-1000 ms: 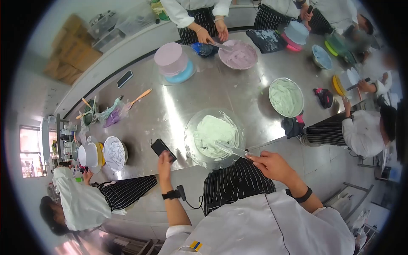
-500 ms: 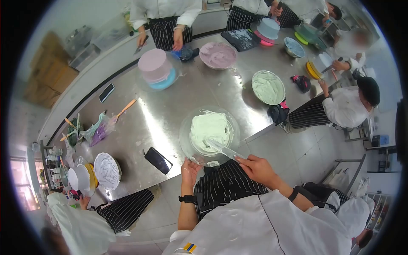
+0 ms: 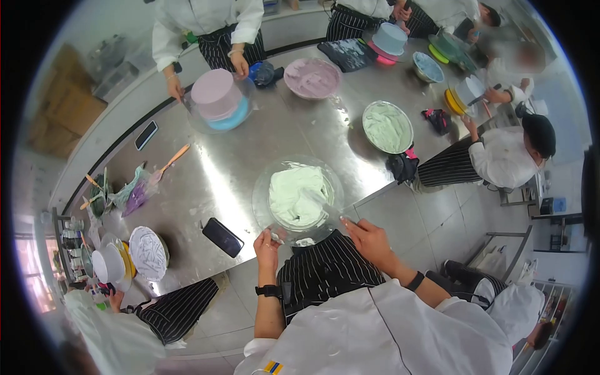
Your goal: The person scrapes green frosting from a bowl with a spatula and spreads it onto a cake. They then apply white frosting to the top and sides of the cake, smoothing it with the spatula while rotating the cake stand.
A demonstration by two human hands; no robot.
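In front of me a cake covered in pale green cream sits on a clear round turntable. The cream is uneven, with a ragged upper edge. My right hand is closed round the handle of a palette knife, whose blade lies against the near right of the cake and is smeared by motion. My left hand is at the near left rim of the turntable, its fingers curled and pinching the edge. A little cream shows by its fingertips.
A phone lies left of the turntable. Bowls of green cream, pink cream and white cream stand around. Across the table, a person's hands touch a turntable with a pink cake. Other people work at the right and lower left.
My palette knife has turned and slid toward the cake's near right side. My left fingers have closed more at the rim. The person opposite has moved both hands down to their turntable.
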